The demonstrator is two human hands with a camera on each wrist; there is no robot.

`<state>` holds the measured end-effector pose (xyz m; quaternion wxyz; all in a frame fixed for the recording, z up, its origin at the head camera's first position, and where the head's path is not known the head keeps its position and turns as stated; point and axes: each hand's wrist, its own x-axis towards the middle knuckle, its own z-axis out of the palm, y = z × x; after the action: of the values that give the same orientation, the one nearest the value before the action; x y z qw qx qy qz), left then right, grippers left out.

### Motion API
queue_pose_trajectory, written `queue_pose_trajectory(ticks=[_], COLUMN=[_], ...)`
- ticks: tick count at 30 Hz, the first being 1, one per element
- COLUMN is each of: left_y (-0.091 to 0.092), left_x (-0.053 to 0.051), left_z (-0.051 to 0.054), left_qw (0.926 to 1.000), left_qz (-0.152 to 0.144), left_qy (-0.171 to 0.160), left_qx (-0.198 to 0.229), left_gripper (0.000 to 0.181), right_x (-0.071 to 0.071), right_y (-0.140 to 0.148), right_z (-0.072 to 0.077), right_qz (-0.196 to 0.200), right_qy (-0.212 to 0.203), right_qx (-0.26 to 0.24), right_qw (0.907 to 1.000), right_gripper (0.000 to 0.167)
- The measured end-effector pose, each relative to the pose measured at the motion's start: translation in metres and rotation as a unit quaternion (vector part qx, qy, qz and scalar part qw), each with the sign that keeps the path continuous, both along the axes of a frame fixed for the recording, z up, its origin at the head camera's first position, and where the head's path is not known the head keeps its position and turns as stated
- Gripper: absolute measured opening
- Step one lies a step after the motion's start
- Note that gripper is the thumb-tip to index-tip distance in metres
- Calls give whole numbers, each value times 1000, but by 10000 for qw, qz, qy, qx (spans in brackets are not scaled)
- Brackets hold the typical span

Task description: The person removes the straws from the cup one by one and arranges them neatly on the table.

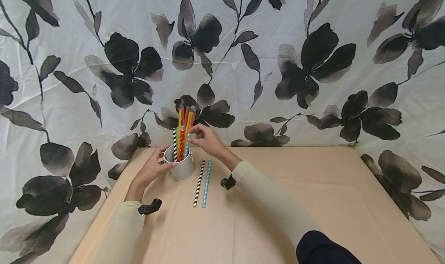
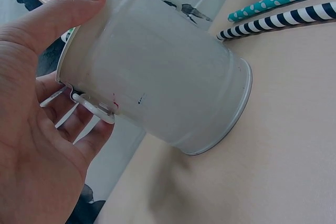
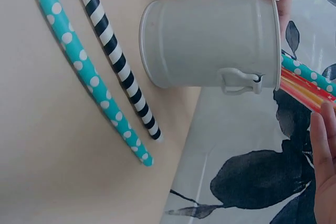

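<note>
White metal is filling my left hand (image 1: 153, 169): I am grasping the small bucket (image 1: 183, 171) at its upper edge, my thumb (image 2: 68, 14) pressing the rim while my fingers are curling behind, next to a side lug (image 2: 94, 107). A second lug (image 3: 239, 81) is jutting from the opposite side. The bucket is sitting toward the far edge of the tan table (image 1: 295, 198), and several straws are poking up out of it: a black-and-white striped straw (image 1: 175, 144), a green straw (image 1: 177, 134), a red straw with white dots (image 1: 181, 140), a blue dotted straw (image 1: 187, 144) and, rising above those, a bunch of orange and red straws (image 1: 190, 117). My right hand (image 1: 210, 142) is hovering beside this cluster, thumb and forefinger lying right by the blue dotted one; whether I am pinching it, I cannot tell. Just to the right of the bucket, two more straws are lying nearly parallel on the tabletop, narrowly apart: a loose striped straw (image 1: 199, 183) nearer the bucket and a loose turquoise dotted straw (image 1: 206, 183) beyond it. Pale sleeves (image 1: 118, 233) are covering my forearms, and a floral cloth (image 1: 257, 82) is hanging behind everything.
</note>
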<state>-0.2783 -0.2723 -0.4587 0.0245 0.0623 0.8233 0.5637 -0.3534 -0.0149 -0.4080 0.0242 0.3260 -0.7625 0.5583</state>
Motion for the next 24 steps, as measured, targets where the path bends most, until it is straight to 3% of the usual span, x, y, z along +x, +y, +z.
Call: queue_pose_trajectory(ticks=[8, 16, 24], left_y=[-3, -8, -14], left_x=[1, 2, 2], left_z=[2, 5, 6], left_qw=[9999, 9998, 9996], left_qz=[-51, -144, -217], left_qy=[-97, -153, -151], left_qx=[-14, -20, -65], left_gripper=[90, 88, 88], right_x=[7, 17, 24], right_y=[-8, -16, -19], right_z=[-7, -16, -13], right_qz=[-59, 107, 85], right_qy=[-465, -780, -687], right_qx=[-277, 356, 855], right_qw=[9985, 9963, 9939], right_gripper=[27, 21, 14])
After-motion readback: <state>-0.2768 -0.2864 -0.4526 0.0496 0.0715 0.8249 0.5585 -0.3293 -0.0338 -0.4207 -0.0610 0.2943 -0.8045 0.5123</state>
